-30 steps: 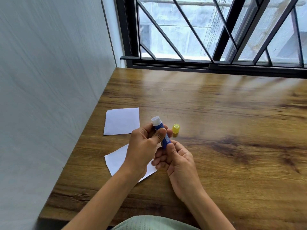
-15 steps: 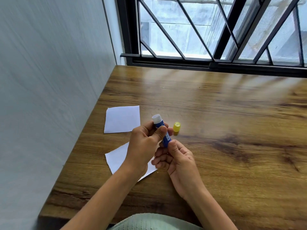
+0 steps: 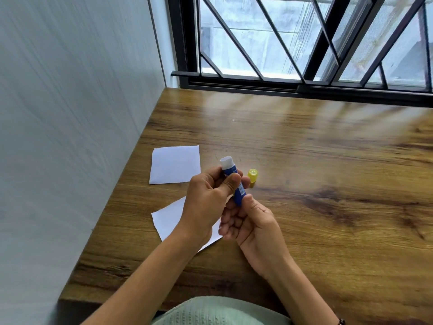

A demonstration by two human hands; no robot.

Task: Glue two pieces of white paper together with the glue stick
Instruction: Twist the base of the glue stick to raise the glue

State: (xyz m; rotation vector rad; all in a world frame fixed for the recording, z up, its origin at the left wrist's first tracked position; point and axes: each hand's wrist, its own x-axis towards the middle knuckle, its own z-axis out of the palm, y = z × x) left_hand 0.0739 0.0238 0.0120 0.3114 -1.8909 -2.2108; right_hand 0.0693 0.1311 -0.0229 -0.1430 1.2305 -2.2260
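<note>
Both hands' grip: left hand point(image 3: 208, 200) and right hand point(image 3: 248, 219) hold uncapped glue stick point(image 3: 234, 181); you twist base gently, white paper point(image 3: 175, 164) at 10 o'clock.

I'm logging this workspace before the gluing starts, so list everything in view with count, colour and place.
Blue plastic glue stick: one, blue barrel with white glue tip exposed, held up above the table by both hands.
Small yellow plastic cap: one, yellow, standing on the table just right of the glue stick.
Square white paper sheets: two, white; one flat near the table's left edge, the other nearer the person, partly under the left hand.
Brown wooden table: one, brown grain, filling the view.
Black-framed window with diagonal bars: one, behind the table.
Pale wall: one, on the left.
Left hand: fingers around the barrel's middle.
Right hand: fingers at the barrel's base.
</note>
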